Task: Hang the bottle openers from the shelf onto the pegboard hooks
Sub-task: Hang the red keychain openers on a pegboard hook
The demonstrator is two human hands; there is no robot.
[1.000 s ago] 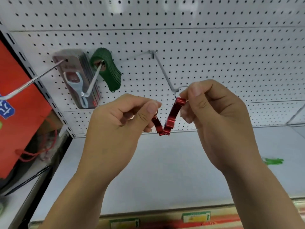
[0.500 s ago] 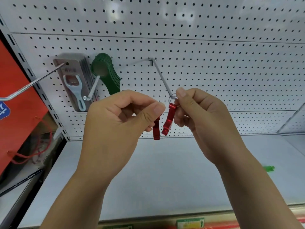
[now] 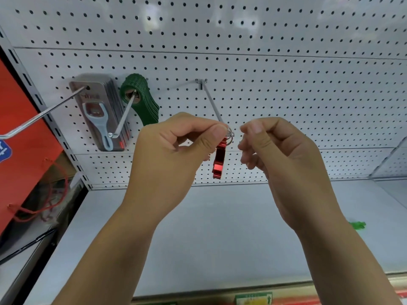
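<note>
right hand [image 3: 279,150] has let go and hangs empty, left hand [image 3: 176,146] still pinches the ring [image 3: 230,134] on the hook [image 3: 214,105], so the red opener [image 3: 219,160] looks hung

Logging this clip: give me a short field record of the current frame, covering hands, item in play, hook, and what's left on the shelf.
left hand: pinching the key ring at the hook tip
right hand: fingers curled, empty, beside the ring
item: red bottle opener, hanging from the ring
hook: middle hook, ring at its tip
shelf: one green item at right
</note>
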